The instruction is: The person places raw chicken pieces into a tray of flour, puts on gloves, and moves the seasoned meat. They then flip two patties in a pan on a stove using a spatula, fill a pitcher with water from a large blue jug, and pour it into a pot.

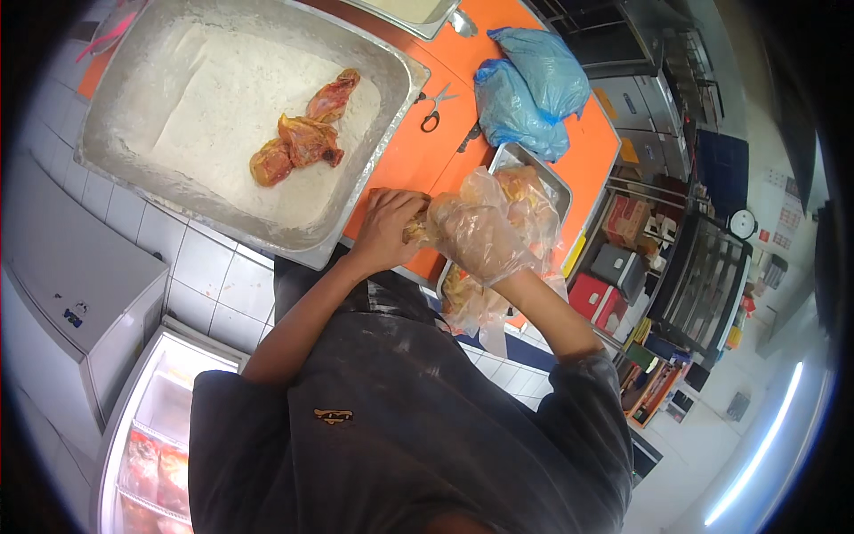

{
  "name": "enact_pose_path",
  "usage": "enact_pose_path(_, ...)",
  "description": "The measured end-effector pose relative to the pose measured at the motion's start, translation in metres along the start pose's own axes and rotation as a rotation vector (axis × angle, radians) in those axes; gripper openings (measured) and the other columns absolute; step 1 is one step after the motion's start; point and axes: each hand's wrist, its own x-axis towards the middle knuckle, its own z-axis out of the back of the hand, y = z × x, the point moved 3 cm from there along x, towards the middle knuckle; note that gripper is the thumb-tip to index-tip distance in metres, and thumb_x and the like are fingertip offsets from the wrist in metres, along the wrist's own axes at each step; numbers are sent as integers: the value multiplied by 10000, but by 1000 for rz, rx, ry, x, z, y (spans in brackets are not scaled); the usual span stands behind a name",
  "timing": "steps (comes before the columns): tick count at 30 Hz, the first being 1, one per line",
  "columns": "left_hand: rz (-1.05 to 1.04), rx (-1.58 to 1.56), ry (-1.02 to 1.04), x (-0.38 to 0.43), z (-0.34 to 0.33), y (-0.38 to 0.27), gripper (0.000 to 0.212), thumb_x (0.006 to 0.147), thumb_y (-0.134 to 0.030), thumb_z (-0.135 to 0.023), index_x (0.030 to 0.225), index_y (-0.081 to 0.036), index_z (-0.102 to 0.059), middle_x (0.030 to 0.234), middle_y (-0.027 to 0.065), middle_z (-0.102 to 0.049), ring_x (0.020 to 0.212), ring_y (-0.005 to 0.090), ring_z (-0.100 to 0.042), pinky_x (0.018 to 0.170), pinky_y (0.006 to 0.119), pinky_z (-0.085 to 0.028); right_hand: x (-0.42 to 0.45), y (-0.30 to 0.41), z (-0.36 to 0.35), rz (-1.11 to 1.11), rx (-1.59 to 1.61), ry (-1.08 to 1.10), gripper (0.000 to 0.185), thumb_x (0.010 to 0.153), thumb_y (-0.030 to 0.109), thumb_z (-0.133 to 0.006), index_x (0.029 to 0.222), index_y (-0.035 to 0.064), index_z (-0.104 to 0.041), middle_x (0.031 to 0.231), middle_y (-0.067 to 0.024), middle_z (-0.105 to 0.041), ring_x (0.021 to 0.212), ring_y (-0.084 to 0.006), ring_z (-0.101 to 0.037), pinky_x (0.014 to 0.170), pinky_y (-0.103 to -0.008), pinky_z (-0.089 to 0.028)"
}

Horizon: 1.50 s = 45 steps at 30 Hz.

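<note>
My left hand [387,230], bare, and my right hand [474,233], in a clear plastic glove, meet at the near edge of the orange table. Between them is a seasoned chicken piece [416,231], partly covered by the fingers; both hands grip it. Marinated chicken pieces [307,139] lie on the white flour [220,127] in a large metal pan [390,143] to the left. Right of my hands, more chicken [517,181] in clear plastic sits in a metal tray [566,193]. Another container with chicken [457,290] is partly hidden under plastic near my right forearm.
Black-handled scissors [434,112] lie on the orange table [460,33], beside two blue plastic bags [534,93]. A second metal pan [427,30] stands at the far edge. A lit fridge [160,400] and a white chest-like appliance [80,267] are at the left.
</note>
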Motion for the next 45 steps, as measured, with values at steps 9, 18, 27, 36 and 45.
enact_pose_path(9,35,16,62,-2,6,-1,534,710,-188,-790,1191,-64,-596,1194,92,-626,1188,298,-542,1084,445,-318,-3,3,13,-76,70,-25,266,904,314,-629,1015,73,-601,783,-84,-618,674,-223,-644,589,-373,-507)
enact_pose_path(18,14,16,87,-5,5,-2,614,677,-171,-814,1243,-82,-595,1186,105,-628,1191,314,-550,1065,454,-370,-15,9,2,-81,176,-278,129,867,198,-613,921,83,-591,711,-57,-604,602,-212,-643,532,-367,-498)
enact_pose_path(27,-34,-7,98,1,3,2,634,651,-108,-790,1249,-37,-591,1195,141,-625,1173,346,-547,1035,452,-398,-14,2,6,-172,328,-140,188,852,250,-649,874,65,-627,705,-126,-641,627,-271,-657,553,-398,-509)
enact_pose_path(36,-19,-12,87,1,2,3,614,654,-96,-779,1236,-20,-598,1173,160,-632,1149,358,-567,1024,450,-412,-51,-10,40,-527,798,-253,308,811,261,-773,1012,40,-694,939,-140,-697,792,-269,-684,719,-379,-554)
enact_pose_path(45,-14,-22,47,1,6,4,557,687,-114,-750,1224,-55,-617,1191,138,-646,1185,344,-555,1054,460,-390,-86,-10,103,-353,1598,-732,186,765,33,-758,900,6,-633,938,-112,-634,912,-206,-615,822,-344,-504)
